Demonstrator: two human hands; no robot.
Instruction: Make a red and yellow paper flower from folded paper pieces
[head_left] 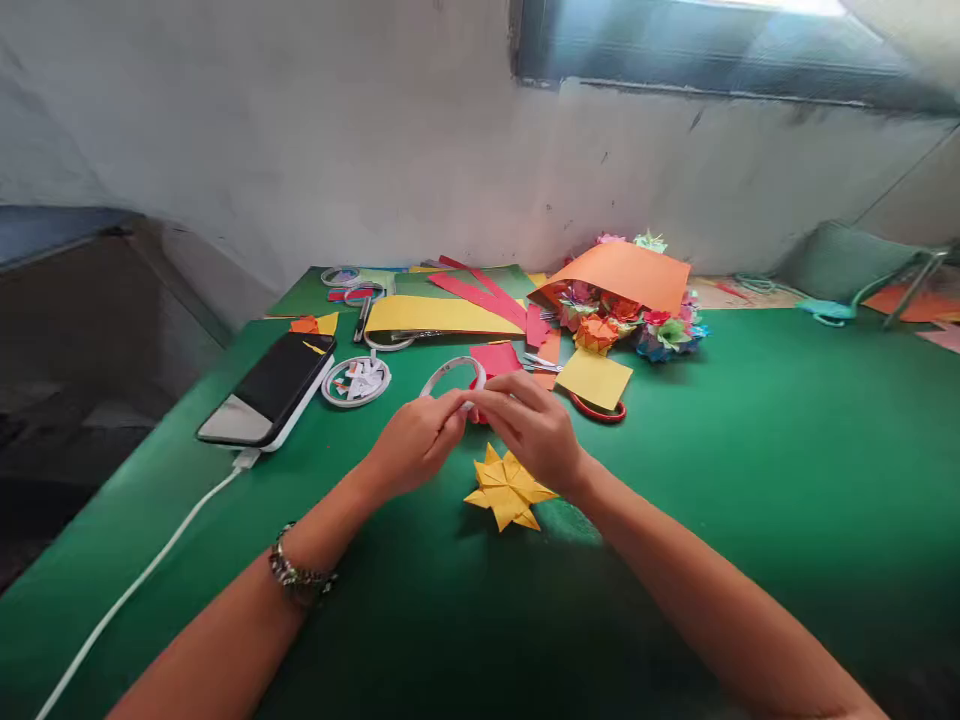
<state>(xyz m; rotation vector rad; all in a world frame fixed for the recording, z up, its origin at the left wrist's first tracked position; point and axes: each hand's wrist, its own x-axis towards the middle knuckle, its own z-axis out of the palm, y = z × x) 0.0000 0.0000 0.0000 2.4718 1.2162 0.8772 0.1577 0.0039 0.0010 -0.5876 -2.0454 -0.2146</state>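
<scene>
My left hand and my right hand meet above the green table, fingertips together. A white tape roll is raised on edge at the fingertips, and both hands are closed on it. Its lower part is hidden by my fingers. Just below my right hand, a folded yellow paper star lies flat, its upper right partly covered by that hand. A yellow paper square rests beyond my right hand, over red-handled scissors.
On the left lie a phone-like device with a white cable and a ring of paper scraps. Farther back are yellow paper, red strips, paper flowers and an orange sheet. A wall stands behind.
</scene>
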